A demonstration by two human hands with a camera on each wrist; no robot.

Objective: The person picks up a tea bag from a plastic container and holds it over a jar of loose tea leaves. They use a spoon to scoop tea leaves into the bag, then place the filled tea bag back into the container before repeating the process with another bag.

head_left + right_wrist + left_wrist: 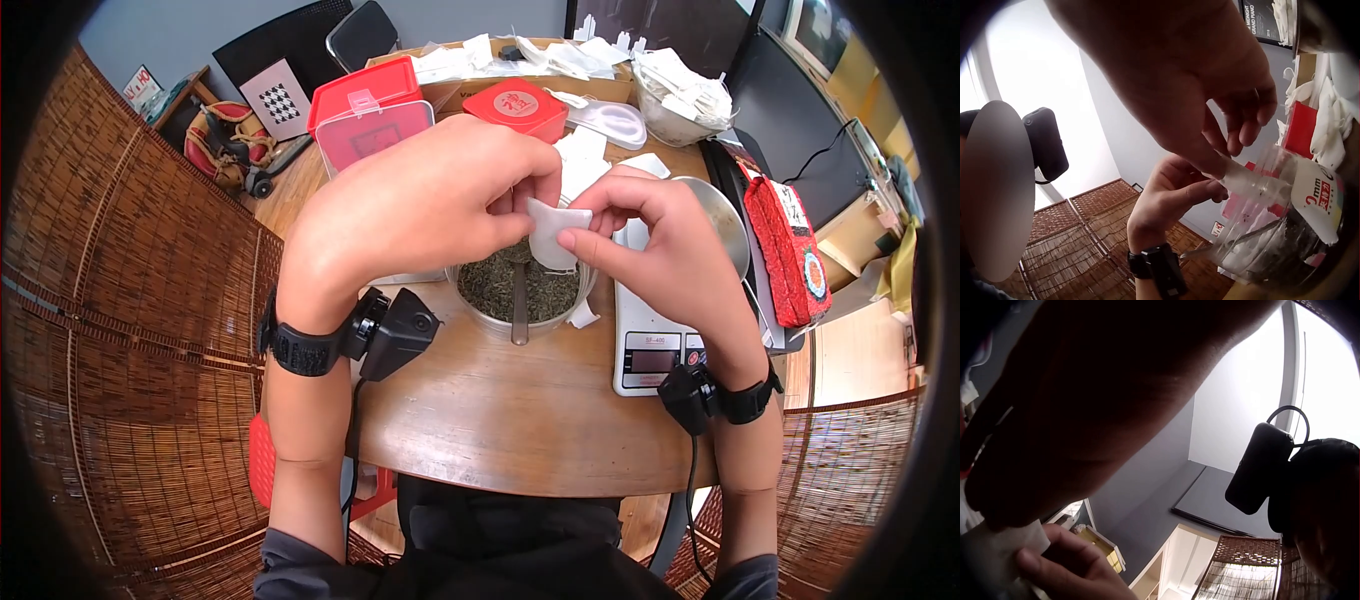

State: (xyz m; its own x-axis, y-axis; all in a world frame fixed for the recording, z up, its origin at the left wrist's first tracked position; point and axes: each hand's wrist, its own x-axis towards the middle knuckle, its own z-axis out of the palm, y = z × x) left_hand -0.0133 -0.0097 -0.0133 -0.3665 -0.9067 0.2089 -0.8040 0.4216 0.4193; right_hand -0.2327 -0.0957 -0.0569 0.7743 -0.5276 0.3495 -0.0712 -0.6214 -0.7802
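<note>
A small white tea bag (555, 238) is stretched between both hands, over a clear plastic jar (1235, 253). My left hand (430, 195) pinches its left edge, the hand bent over so that its back faces up. On the opposite side my right hand (655, 225) pinches the bag's upper right corner between thumb and fingers. Dark dried leaves (480, 290) lie in the jar below. A metal spoon (519, 305) leans in them, its handle coming out over the near rim. In the left wrist view, the left hand appears dark and covers much of the bag.
Right of the jar stands a white kitchen scale (640, 375) with a metal bowl (722, 222) on it. Behind are red-lidded boxes (515, 108) and a bowl of white bags (685, 95). A red foil package (795, 250) lies at the far right. A woven screen (150, 270) stands left.
</note>
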